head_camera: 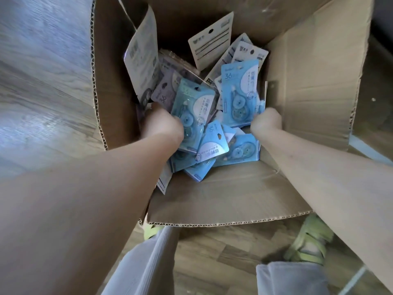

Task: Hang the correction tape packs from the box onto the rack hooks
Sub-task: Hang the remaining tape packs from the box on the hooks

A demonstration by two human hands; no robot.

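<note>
Both hands, left hand (162, 122) and right hand (266, 122), each clutch blue packs (239, 90) deep in the box (308, 99) (gathering several to hang together, probably).

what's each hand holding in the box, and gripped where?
Left hand grips a blue pack at its lower end. Right hand grips another blue pack at its lower right corner. Fingers hidden.
</note>
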